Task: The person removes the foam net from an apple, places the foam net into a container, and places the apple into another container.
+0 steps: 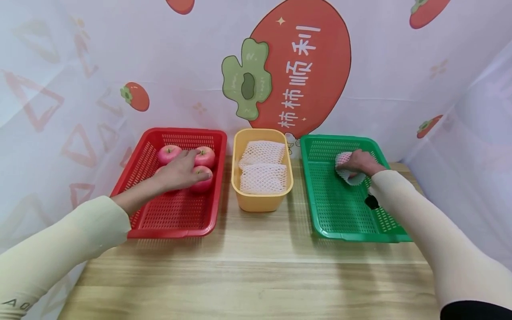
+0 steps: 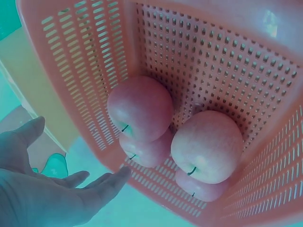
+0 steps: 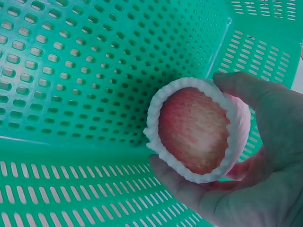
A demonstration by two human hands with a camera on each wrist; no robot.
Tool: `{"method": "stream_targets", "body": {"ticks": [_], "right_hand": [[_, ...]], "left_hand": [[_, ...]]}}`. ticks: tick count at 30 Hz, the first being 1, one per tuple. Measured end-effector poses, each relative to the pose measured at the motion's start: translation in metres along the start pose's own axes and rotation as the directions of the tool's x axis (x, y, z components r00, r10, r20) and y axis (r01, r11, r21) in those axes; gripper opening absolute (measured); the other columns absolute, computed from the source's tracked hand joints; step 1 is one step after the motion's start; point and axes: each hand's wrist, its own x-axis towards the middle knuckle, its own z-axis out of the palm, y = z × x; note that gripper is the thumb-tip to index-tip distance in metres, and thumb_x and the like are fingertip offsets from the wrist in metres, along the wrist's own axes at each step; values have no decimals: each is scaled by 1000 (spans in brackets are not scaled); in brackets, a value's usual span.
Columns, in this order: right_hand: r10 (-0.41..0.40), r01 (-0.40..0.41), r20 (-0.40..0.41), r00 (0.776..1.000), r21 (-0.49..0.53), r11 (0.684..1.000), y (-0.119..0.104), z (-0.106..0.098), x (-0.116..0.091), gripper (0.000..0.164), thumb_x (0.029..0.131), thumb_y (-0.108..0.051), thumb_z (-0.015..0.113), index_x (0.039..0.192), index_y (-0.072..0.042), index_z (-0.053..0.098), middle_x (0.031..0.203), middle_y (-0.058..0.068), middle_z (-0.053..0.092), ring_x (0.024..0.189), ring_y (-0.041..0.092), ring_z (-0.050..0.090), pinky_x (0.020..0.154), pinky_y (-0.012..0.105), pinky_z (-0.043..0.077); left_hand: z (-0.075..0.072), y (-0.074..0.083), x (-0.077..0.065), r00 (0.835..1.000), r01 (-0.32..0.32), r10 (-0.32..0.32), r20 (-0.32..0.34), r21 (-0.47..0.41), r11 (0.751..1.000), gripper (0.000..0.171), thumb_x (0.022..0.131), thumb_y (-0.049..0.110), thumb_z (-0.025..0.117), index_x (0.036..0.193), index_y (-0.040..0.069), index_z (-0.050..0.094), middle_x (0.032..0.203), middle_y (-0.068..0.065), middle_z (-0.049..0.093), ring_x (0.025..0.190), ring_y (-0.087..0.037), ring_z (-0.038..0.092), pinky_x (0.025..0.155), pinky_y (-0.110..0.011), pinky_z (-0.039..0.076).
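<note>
My left hand (image 1: pixel 178 172) reaches over the red basket (image 1: pixel 176 222), above several pink-red apples (image 1: pixel 168 154). Its fingers are spread and loosely extended. In the left wrist view the hand (image 2: pixel 71 194) holds nothing, and the apples (image 2: pixel 208 144) sit in the basket to the right of its fingertips. My right hand (image 1: pixel 361 162) is inside the green basket (image 1: pixel 340 213) near its back right. Thumb and fingers of that hand grip an apple (image 3: pixel 194 130) wrapped in a white foam net sleeve (image 3: pixel 154 113), whose open end bares the fruit.
Between the two baskets stands a yellow bin (image 1: pixel 262 203) with two stacks of white foam net sleeves (image 1: pixel 264 178). All three stand on a wooden table (image 1: pixel 264 275). A printed cloth backdrop (image 1: pixel 180 53) rises close behind and at both sides.
</note>
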Motion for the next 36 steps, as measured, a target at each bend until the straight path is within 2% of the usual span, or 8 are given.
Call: {"method": "stream_targets", "body": {"ticks": [7, 11, 16, 19, 22, 26, 31, 36], "right_hand": [[-51, 51, -1, 999, -9, 999, 2, -11, -8, 75, 95, -42, 69, 126, 20, 41, 111, 36, 57, 92, 42, 65, 75, 48, 59], [-106, 106, -43, 993, 8, 994, 0, -19, -15, 73, 95, -42, 71, 125, 19, 42, 107, 33, 58, 87, 39, 65, 67, 44, 59], [-174, 178, -79, 982, 47, 983, -2, -29, -24, 64, 94, -38, 75, 117, 15, 47, 98, 29, 60, 76, 34, 67, 59, 40, 60], [-188, 193, -84, 979, 62, 979, -4, -34, -30, 64, 94, -37, 76, 119, 14, 47, 102, 29, 59, 78, 35, 67, 59, 40, 60], [-190, 196, -89, 978, 60, 979, -7, -37, -37, 72, 93, -37, 77, 128, 16, 43, 108, 32, 57, 83, 37, 66, 61, 40, 60], [-217, 224, -102, 971, 64, 972, -11, -39, -46, 77, 92, -37, 79, 134, 16, 41, 111, 33, 58, 85, 38, 66, 60, 40, 60], [-262, 271, -109, 959, 77, 960, -22, -40, -62, 79, 90, -38, 82, 137, 12, 42, 114, 30, 60, 88, 37, 65, 62, 41, 59], [-302, 308, -128, 945, 32, 951, -39, -38, -77, 87, 86, -38, 85, 143, 11, 41, 119, 32, 61, 94, 40, 66, 67, 44, 60]], "left_hand": [[6, 6, -5, 998, 1, 4, -61, 81, 997, 84, 98, 37, 69, 161, -4, 30, 151, -30, 45, 134, -43, 48, 98, -65, 55], [8, 9, -9, 988, -67, 85, -126, 143, 987, 76, 97, 30, 69, 156, -7, 37, 145, -32, 49, 130, -45, 52, 99, -62, 56], [10, 13, -12, 960, -162, 203, -190, 212, 964, 65, 95, 24, 67, 146, -10, 48, 138, -34, 55, 126, -49, 56, 107, -61, 50], [10, 15, -13, 948, -182, 232, -217, 227, 957, 62, 93, 23, 67, 144, -9, 50, 141, -33, 55, 130, -50, 55, 110, -61, 48], [10, 18, -16, 942, -186, 239, -234, 229, 956, 62, 92, 22, 68, 144, -8, 51, 143, -32, 55, 132, -49, 54, 111, -60, 47], [7, 22, -19, 948, -166, 215, -235, 213, 963, 67, 92, 25, 72, 147, -6, 50, 146, -30, 54, 136, -47, 52, 110, -59, 49], [7, 27, -24, 963, -151, 182, -200, 162, 975, 78, 93, 30, 79, 153, -4, 44, 154, -28, 48, 141, -47, 47, 111, -62, 47], [9, 35, -29, 969, -143, 169, -181, 145, 979, 78, 93, 32, 81, 153, 0, 44, 158, -23, 44, 142, -44, 47, 105, -62, 52]]}}
